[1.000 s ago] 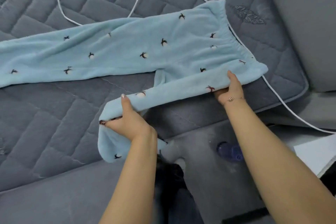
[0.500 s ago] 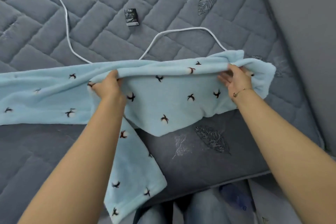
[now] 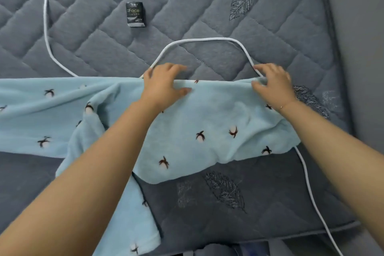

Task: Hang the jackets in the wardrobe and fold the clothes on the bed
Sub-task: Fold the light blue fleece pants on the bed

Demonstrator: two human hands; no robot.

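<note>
Light blue fleece trousers (image 3: 207,122) with small dark-and-white motifs lie across the grey quilted mattress (image 3: 187,16). One leg stretches out to the left; the other hangs over the near edge at bottom left. The near half of the waist part is folded over onto the far half. My left hand (image 3: 164,85) grips the far fold edge near the middle, thumb on top and fingers curled over. My right hand (image 3: 272,83) grips the same edge at the right end.
A white cable (image 3: 199,40) loops on the mattress just beyond the trousers and runs down the right side off the near edge. A small black packet (image 3: 135,14) lies farther back. A grey wall or panel (image 3: 361,48) borders the mattress on the right.
Both hands carried the near side of the trousers up and away, folding it onto the far half. They now set the fold edge down on the mattress.
</note>
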